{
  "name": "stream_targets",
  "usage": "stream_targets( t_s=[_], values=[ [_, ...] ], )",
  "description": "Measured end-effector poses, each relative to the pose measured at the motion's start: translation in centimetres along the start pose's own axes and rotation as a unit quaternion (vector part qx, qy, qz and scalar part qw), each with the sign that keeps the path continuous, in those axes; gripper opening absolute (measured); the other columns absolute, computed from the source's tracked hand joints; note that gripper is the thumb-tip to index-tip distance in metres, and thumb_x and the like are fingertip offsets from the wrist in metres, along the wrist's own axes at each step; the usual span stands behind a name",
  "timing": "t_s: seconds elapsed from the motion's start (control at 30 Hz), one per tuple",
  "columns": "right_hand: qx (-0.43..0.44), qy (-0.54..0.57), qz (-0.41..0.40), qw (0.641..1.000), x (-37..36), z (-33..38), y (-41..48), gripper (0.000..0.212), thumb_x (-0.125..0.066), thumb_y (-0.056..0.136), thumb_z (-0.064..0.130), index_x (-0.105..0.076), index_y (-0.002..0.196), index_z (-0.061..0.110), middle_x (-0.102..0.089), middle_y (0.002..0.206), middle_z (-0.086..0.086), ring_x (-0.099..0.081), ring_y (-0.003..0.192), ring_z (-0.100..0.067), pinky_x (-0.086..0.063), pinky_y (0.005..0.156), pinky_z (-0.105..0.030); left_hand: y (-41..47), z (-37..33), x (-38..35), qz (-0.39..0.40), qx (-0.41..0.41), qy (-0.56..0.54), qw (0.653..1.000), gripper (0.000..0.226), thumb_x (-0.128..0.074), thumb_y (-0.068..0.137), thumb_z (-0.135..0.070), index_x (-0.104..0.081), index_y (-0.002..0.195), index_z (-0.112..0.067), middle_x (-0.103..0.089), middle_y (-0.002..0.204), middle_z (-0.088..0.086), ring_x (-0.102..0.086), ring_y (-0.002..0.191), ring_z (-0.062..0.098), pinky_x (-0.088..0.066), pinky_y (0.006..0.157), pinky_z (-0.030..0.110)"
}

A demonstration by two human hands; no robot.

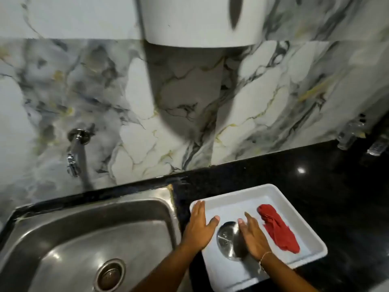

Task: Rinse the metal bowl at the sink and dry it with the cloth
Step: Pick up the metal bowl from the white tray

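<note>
A small metal bowl (228, 239) lies in a white tray (237, 192) on the black counter, right of the sink. A crumpled red cloth (277, 227) rests in the tray to the bowl's right. My left hand (199, 225) is flat and open over the tray's left rim, just left of the bowl. My right hand (253, 237) hovers open at the bowl's right side, partly covering it. Neither hand grips anything. The steel sink (84, 234) with its drain (109, 275) is at the lower left.
A chrome tap (75, 148) juts from the marble wall above the sink's back edge. A white appliance (200, 20) hangs on the wall overhead. Glass objects (351, 131) stand at the counter's far right. Black counter (326, 186) surrounds the tray.
</note>
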State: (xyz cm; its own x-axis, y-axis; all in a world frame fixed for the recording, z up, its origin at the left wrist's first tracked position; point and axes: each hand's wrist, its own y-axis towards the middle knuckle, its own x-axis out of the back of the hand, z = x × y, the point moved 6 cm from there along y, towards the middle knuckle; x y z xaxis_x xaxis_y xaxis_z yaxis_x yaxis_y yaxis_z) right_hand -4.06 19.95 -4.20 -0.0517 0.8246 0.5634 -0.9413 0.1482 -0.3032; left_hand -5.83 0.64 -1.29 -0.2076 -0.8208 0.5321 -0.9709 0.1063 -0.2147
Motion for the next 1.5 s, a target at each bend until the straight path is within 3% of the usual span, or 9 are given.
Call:
stream_targets(
  t_s=[0.23, 0.33, 0.63, 0.77, 0.9, 1.07, 1.2, 1.3, 1.5],
  values=[
    [-0.087, 0.106, 0.039, 0.99, 0.4, -5.7, 2.0, 0.051, -0.042, 0.106, 0.035, -0.044, 0.147, 0.005, -0.045, 0.155, -0.017, -0.04, 0.144, -0.031, -0.029, 0.123, -0.043, 2.3, 2.5, -7.9, 0.029, 0.226, -0.18, 0.957, 0.063, -0.039, 0.102, -0.043, -0.028, 0.152, -0.006, -0.03, 0.162, 0.014, -0.031, 0.147, 0.029, -0.021, 0.122, 0.037],
    [-0.085, 0.097, 0.037, 0.991, -0.4, -6.4, 2.5, 0.044, -0.037, 0.108, 0.021, -0.041, 0.149, 0.004, -0.041, 0.158, -0.016, -0.038, 0.145, -0.028, -0.024, 0.122, -0.036, 2.4, 2.9, -9.7, 0.031, 0.245, -0.235, 0.94, 0.05, -0.036, 0.104, -0.039, -0.053, 0.137, -0.005, -0.054, 0.145, 0.019, -0.051, 0.131, 0.032, -0.035, 0.116, 0.042],
    [-0.139, 0.285, -0.045, 0.947, -1.5, -6.6, 2.8, 0.035, -0.048, 0.104, 0.015, -0.059, 0.134, 0.0, -0.057, 0.144, -0.021, -0.05, 0.134, -0.034, -0.036, 0.118, -0.041, 2.2, 2.9, -10.1, -0.037, 0.272, -0.303, 0.913, 0.029, -0.044, 0.102, -0.025, -0.067, 0.11, -0.01, -0.063, 0.127, 0.023, -0.058, 0.118, 0.036, -0.047, 0.101, 0.041],
    [-0.129, 0.35, -0.064, 0.925, -0.5, -4.8, 2.3, 0.031, -0.049, 0.104, 0.019, -0.068, 0.124, 0.003, -0.065, 0.133, -0.022, -0.057, 0.126, -0.036, -0.042, 0.114, -0.051, 1.5, 2.1, -7.4, -0.055, 0.26, -0.323, 0.908, 0.023, -0.054, 0.097, -0.032, -0.071, 0.11, -0.024, -0.067, 0.122, 0.01, -0.063, 0.111, 0.028, -0.052, 0.102, 0.052],
    [-0.084, 0.356, -0.07, 0.928, 1.1, -1.7, 1.4, 0.028, -0.052, 0.102, 0.014, -0.074, 0.091, 0.027, -0.072, 0.103, 0.0, -0.064, 0.092, -0.011, -0.051, 0.086, -0.032, 0.3, 0.0, -3.7, -0.061, 0.177, -0.297, 0.936, 0.028, -0.052, 0.097, -0.022, -0.072, 0.109, -0.038, -0.069, 0.114, -0.005, -0.065, 0.101, 0.016, -0.065, 0.072, 0.041],
    [-0.054, 0.4, -0.058, 0.913, 1.7, 0.9, -0.4, 0.02, -0.056, 0.1, 0.015, -0.074, 0.101, 0.007, -0.074, 0.096, -0.003, -0.067, 0.095, -0.021, -0.058, 0.072, -0.036, -1.2, -0.7, 1.1, -0.061, 0.101, -0.266, 0.957, 0.039, -0.049, 0.099, -0.006, -0.06, 0.135, -0.017, -0.065, 0.129, 0.003, -0.066, 0.107, 0.018, -0.065, 0.07, 0.041],
    [-0.068, 0.48, -0.038, 0.874, -0.3, 2.8, -1.8, 0.024, -0.059, 0.098, 0.011, -0.069, 0.12, 0.014, -0.076, 0.106, -0.003, -0.07, 0.096, -0.018, -0.058, 0.073, -0.037, -3.1, -0.5, 4.9, -0.039, 0.073, -0.282, 0.956, 0.033, -0.051, 0.1, -0.011, -0.064, 0.128, -0.022, -0.071, 0.118, -0.002, -0.073, 0.097, 0.015, -0.064, 0.065, 0.035],
    [-0.118, 0.561, 0.036, 0.819, -3.8, 4.5, -2.4, 0.031, -0.058, 0.099, 0.019, -0.068, 0.125, 0.007, -0.075, 0.119, -0.012, -0.07, 0.109, -0.027, -0.057, 0.095, -0.047, -4.4, -0.1, 7.8, -0.017, 0.061, -0.275, 0.959, 0.031, -0.052, 0.1, -0.013, -0.069, 0.111, -0.036, -0.078, 0.097, -0.015, -0.075, 0.09, 0.005, -0.063, 0.061, 0.031],
    [-0.174, 0.646, 0.154, 0.727, -11.6, 10.6, -4.7, 0.049, -0.065, 0.079, 0.043, -0.078, 0.106, 0.004, -0.078, 0.101, -0.023, -0.076, 0.088, -0.039, -0.063, 0.081, -0.051, -5.6, 2.5, 14.3, -0.069, 0.057, -0.202, 0.975, 0.03, -0.064, 0.091, -0.005, -0.072, 0.119, -0.01, -0.079, 0.104, 0.008, -0.072, 0.082, 0.006, -0.061, 0.081, 0.03]
  ],
)
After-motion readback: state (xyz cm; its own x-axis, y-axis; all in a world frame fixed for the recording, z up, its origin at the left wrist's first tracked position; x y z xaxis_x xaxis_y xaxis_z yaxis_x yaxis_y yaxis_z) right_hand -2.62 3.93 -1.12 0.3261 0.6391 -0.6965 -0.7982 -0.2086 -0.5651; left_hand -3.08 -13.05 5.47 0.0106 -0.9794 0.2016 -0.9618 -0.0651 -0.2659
